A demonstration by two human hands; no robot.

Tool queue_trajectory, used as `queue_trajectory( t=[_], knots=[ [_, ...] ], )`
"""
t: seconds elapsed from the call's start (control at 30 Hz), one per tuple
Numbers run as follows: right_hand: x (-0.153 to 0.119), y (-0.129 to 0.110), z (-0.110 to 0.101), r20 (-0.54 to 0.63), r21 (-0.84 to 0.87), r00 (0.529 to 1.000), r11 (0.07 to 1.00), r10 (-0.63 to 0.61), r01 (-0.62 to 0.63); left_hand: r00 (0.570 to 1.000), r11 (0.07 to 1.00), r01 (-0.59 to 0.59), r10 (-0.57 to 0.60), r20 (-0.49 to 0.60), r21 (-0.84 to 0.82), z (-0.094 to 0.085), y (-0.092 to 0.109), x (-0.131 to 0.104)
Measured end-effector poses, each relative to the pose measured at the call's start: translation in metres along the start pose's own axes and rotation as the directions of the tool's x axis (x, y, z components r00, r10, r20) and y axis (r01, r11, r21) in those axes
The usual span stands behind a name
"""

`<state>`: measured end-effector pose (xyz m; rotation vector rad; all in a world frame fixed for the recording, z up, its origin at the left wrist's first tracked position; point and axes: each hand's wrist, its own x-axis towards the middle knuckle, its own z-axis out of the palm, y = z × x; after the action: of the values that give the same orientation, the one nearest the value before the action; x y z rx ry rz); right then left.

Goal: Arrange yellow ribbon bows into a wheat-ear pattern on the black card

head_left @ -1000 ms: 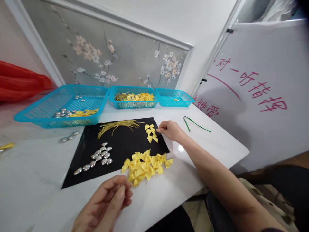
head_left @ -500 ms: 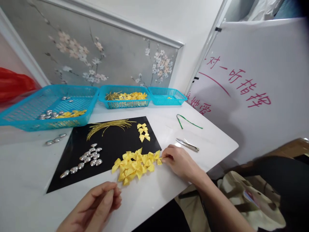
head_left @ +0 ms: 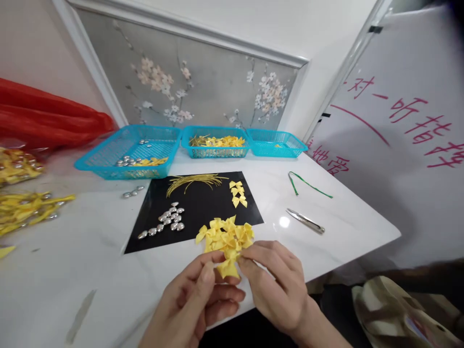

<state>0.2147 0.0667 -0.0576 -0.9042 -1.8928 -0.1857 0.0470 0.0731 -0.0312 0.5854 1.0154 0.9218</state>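
Observation:
A yellow ribbon bow (head_left: 228, 268) is held between both hands just in front of the bow pile. My left hand (head_left: 203, 295) has its fingers closed at the bow's left side, with the lower fingers curled beneath it. From the right, my right hand (head_left: 277, 280) pinches the bow's other side. Right behind them lies the heap of yellow bows (head_left: 221, 234), partly covered by the fingers. On the black mat (head_left: 203, 212) beyond are silver beads (head_left: 170, 217), a bundle of gold cords (head_left: 195, 181) and a few separate yellow bows (head_left: 238, 194).
Blue baskets (head_left: 126, 175) with beads, bows and cords line the back wall. Thread snips (head_left: 305, 221) and a green cord (head_left: 308, 183) lie on the right. Bagged yellow pieces (head_left: 27, 210), a red cloth (head_left: 50, 116) and loose silver beads (head_left: 133, 192) are on the left.
My right hand has come left from the pile's right edge with a yellow bow, and my left hand has moved in to meet it. The view has swung left.

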Motion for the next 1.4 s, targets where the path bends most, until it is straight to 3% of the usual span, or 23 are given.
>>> queue_trajectory(
  t=[0.1,0.2,0.3,0.33,0.4,0.47,0.53,0.63,0.77,0.83,0.93,1.07,1.23,1.4],
  knots=[
    [-0.005,-0.002,0.004,0.061,0.046,0.997,0.998,-0.037,0.034,0.999,0.993,-0.05,0.049,0.015,0.109,-0.009,-0.003,0.003],
    [-0.007,-0.005,0.007,0.014,0.134,1.0,0.991,-0.008,0.006,0.995,0.977,-0.095,0.094,0.013,0.192,-0.016,-0.004,0.007],
    [-0.003,-0.008,0.005,0.0,0.333,0.967,0.912,0.253,-0.239,0.975,0.927,-0.196,0.219,-0.037,0.318,-0.018,-0.003,0.009],
    [0.0,-0.009,0.003,0.065,0.412,0.923,0.832,0.379,-0.371,0.961,0.893,-0.236,0.272,-0.042,0.384,-0.019,-0.002,0.009],
    [0.006,-0.009,-0.001,0.275,0.503,0.777,0.605,0.565,-0.618,0.939,0.811,-0.29,0.343,-0.011,0.507,-0.021,0.001,0.009],
    [0.011,-0.008,-0.003,0.465,0.507,0.646,0.416,0.605,-0.755,0.923,0.752,-0.327,0.384,0.023,0.573,-0.023,0.003,0.009],
    [0.015,-0.008,-0.002,0.557,0.49,0.592,0.344,0.583,-0.801,0.914,0.727,-0.346,0.405,0.036,0.593,-0.024,0.005,0.008],
    [0.017,-0.01,0.002,0.585,0.511,0.583,0.302,0.564,-0.805,0.923,0.743,-0.33,0.383,0.034,0.582,-0.025,0.006,0.005],
    [0.018,-0.014,0.005,0.59,0.562,0.549,0.187,0.592,-0.806,0.943,0.842,-0.261,0.326,-0.06,0.472,-0.023,0.006,0.001],
    [0.019,-0.015,0.006,0.575,0.567,0.548,0.186,0.608,-0.802,0.948,0.869,-0.244,0.307,-0.082,0.431,-0.021,0.007,0.001],
    [0.018,-0.017,0.007,0.568,0.559,0.534,0.183,0.626,-0.809,0.958,0.876,-0.245,0.284,-0.034,0.416,-0.022,0.005,0.003],
    [0.016,-0.017,0.006,0.59,0.529,0.478,0.135,0.651,-0.838,0.965,0.884,-0.247,0.262,0.018,0.398,-0.031,0.001,0.009],
    [0.011,-0.016,0.007,0.556,0.522,0.524,0.22,0.645,-0.824,0.959,0.858,-0.258,0.283,0.01,0.445,-0.038,0.001,0.013],
    [0.016,-0.001,0.002,0.495,0.427,0.579,0.4,0.648,-0.811,0.93,0.814,-0.327,0.366,0.012,0.481,-0.033,0.0,0.016]
  ],
)
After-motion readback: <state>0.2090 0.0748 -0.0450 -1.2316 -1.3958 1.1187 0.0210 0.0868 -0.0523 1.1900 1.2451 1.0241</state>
